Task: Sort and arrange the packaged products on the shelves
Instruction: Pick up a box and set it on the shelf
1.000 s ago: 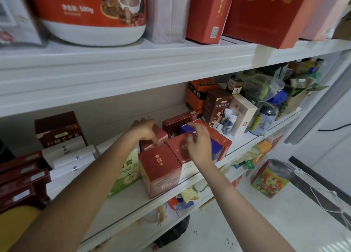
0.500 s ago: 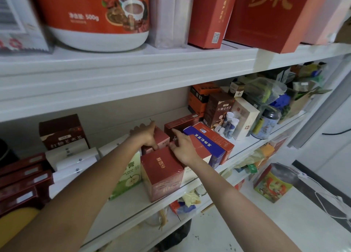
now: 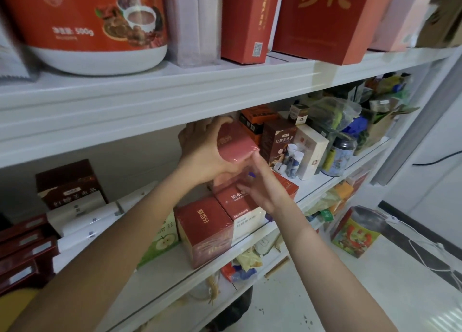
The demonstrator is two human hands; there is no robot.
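My left hand point(image 3: 205, 154) grips a red wrapped box point(image 3: 235, 144) and holds it lifted above the middle shelf point(image 3: 160, 266), just under the upper shelf's edge. My right hand point(image 3: 265, 189) reaches in below it with fingers extended, its fingertips touching the lifted box's lower corner; the palm hovers over a red-and-cream box point(image 3: 240, 206). A matching red box point(image 3: 203, 229) stands at the shelf's front edge beside it. Part of a flat red box point(image 3: 287, 186) shows behind my right hand.
Brown tea boxes point(image 3: 280, 141), an orange box point(image 3: 257, 119), a white box point(image 3: 310, 151) and a jar point(image 3: 340, 156) stand to the right. A green apple box point(image 3: 162, 236), white boxes and dark red boxes point(image 3: 22, 251) lie left. A big red tub point(image 3: 92, 24) sits above.
My left hand has lifted a red box off the row, up toward the upper shelf. My right hand moved up from the boxes to meet its lower corner.
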